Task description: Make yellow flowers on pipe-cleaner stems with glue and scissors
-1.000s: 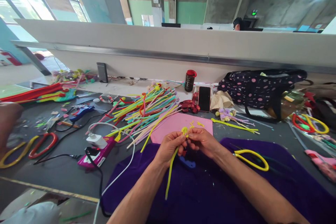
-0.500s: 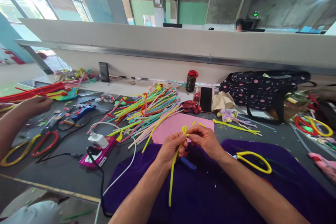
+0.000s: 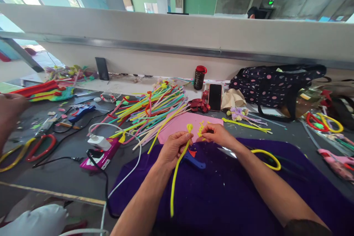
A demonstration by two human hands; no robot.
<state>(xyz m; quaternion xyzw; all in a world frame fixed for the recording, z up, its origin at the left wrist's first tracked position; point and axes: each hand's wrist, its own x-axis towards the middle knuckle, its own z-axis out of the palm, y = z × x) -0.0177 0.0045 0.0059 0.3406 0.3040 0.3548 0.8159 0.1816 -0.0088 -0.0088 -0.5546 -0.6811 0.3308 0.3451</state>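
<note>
Left hand (image 3: 172, 148) pinches the yellow stem (image 3: 173, 186) high up, likely for steadiness; right hand (image 3: 219, 135), grip unclear, is by the pink sheet (image 3: 170, 129)'s near edge.

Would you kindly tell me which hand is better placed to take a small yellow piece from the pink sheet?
The right hand, I'd judge: it is right beside the small yellow pieces on the pink sheet, while the left hand holds the yellow stem.

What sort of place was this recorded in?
Probably a handicraft workshop: a pile of colorful fuzzy stems, yellow-handled scissors, and the left hand holding a yellow stem.
</note>
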